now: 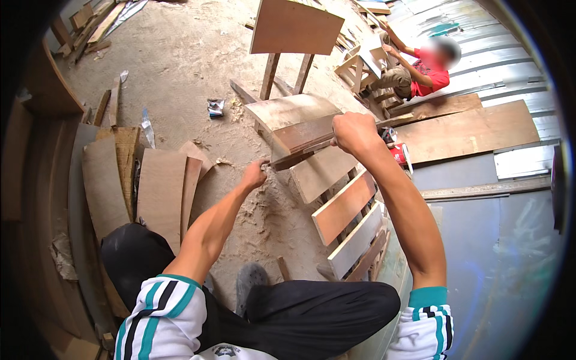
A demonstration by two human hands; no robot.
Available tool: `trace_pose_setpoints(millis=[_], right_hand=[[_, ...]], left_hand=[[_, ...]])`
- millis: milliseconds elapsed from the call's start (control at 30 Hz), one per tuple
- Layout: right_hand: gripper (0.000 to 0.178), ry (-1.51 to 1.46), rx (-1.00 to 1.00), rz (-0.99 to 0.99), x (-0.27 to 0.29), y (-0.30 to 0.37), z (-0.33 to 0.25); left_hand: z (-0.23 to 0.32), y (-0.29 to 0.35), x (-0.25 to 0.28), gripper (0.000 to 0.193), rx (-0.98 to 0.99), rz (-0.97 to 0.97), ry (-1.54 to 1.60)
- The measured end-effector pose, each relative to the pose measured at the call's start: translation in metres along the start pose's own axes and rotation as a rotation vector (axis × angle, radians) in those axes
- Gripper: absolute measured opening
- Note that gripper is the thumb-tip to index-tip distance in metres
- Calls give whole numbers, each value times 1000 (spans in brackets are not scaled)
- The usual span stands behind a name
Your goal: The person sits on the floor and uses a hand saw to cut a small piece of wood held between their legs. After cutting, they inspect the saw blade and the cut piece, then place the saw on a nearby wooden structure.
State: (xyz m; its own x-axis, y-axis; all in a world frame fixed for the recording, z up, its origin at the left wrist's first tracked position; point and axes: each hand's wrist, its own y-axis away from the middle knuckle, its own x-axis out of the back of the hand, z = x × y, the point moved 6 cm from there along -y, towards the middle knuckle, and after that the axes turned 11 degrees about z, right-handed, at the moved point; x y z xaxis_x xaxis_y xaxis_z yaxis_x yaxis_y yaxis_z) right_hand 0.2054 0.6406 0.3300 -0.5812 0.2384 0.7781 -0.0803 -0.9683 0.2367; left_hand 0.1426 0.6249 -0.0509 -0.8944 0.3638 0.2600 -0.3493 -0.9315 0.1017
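A small wooden chair stands in front of me, with its backrest board at the far end and its slatted seat nearer. Along the seat's near edge runs a thin dark strip of wood. My left hand is closed at the strip's left end, low beside the seat corner. At the other end, my right hand is in a fist around the strip, just right of the seat. What lies inside both fists is mostly hidden.
Several boards stand in a row right of my legs. More boards lean at left. A person in red sits at the far right, holding a wooden piece. A red can sits near my right forearm. Shavings cover the floor.
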Motion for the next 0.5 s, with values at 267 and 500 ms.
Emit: trace_pose_setpoints(millis=[267, 500], right_hand=[[20, 9, -7, -30, -31, -14, -9], [23, -16, -4, -49, -56, -24, -13]], left_hand=[[-35, -12, 0, 45, 144, 2, -77], [-38, -12, -15, 40, 97, -55, -85]])
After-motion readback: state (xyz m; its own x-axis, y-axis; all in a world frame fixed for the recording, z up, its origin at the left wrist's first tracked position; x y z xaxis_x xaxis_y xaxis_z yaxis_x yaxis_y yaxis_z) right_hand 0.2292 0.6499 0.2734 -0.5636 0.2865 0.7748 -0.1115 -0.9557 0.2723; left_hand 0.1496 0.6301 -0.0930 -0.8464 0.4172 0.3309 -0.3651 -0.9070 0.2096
